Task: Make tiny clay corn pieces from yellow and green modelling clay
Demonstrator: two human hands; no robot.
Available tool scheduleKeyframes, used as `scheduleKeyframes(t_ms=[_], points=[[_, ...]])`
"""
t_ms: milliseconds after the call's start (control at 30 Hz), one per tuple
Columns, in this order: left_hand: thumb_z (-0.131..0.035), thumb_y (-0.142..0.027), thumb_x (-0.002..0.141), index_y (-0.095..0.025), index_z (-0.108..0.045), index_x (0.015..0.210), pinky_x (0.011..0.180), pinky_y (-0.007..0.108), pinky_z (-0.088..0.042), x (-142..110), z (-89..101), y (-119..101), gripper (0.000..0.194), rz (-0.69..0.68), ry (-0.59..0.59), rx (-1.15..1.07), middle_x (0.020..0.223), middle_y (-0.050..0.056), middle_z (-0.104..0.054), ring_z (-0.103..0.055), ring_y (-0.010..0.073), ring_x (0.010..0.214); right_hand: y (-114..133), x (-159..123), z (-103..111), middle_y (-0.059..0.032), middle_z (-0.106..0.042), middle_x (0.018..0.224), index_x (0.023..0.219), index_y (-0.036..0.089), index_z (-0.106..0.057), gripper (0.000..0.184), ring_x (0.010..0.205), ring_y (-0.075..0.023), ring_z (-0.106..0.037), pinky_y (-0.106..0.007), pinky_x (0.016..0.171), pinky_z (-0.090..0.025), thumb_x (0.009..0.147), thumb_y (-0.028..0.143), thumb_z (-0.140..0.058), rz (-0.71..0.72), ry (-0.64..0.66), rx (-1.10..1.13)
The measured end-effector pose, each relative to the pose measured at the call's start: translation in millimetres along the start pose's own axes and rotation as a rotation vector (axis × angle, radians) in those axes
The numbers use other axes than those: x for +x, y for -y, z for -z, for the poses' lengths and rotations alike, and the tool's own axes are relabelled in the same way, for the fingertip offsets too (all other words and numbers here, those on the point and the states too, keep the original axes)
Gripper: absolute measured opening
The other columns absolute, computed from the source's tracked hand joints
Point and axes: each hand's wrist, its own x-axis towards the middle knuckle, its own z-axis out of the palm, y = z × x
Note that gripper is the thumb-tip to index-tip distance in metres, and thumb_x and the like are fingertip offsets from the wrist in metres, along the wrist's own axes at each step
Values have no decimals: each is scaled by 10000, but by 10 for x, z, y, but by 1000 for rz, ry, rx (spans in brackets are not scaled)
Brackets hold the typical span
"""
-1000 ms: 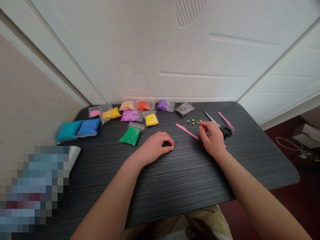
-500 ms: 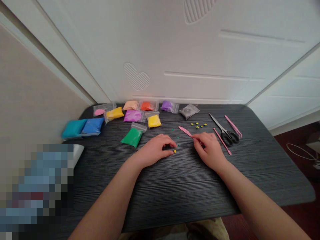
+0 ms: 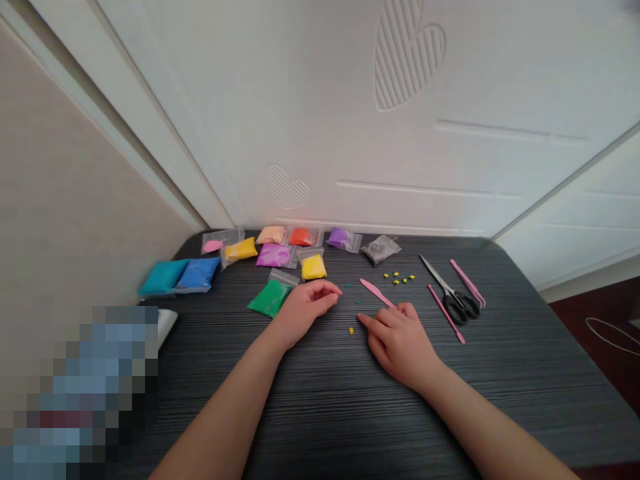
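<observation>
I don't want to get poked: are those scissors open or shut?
Shut. The scissors lie on the table with their blades together in one narrow point and their black handles side by side.

Left hand, fingers curled, beside a bag of green material; right hand, index finger extended near a yellow piece on the dark table, partly covering a pink knife; scissors lie between a pink stick and pink tweezers
</observation>
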Motion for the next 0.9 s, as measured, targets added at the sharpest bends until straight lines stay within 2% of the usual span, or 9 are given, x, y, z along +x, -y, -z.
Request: scheduleKeyframes(t_ms=[100,333,767,900], points=[[-519,-359,740,-156,-561,870,512,205,-291,-6,6,-14,245,13,-4,-35,684,-20,-489,-372,71,547,5,-3,2,-32,-571,759,1070,220,-564,288,738,-158,-471,-360,764,-257,810,222,-441,0,-25,-3],[-511,-347,735,-146,-551,879,510,210,-303,-14,6,-33,251,25,-4,-58,711,-4,-503,-380,74,546,3,-12,4,-29,-570,747,1050,220,-578,279,739,-152,-482,-351,757,-262,805,210,-446,-12,-47,20],[-534,-320,750,-150,-555,886,513,200,-283,3,28,28,220,25,5,-180,720,-11,-510,-384,59,547,15,-37,14,-21,-570,760,1045,247,-578,273,744,-149,-488,-352,757,-269,808,216,-445,-9,-7,41],[-535,-315,747,-146,-560,888,507,199,-276,0,31,24,221,29,10,-180,716,-9,-513,-384,59,547,6,-43,-5,-23,-578,778,1082,236,-555,295,783,-155,-500,-349,762,-275,820,201,-423,-54,-15,52]])
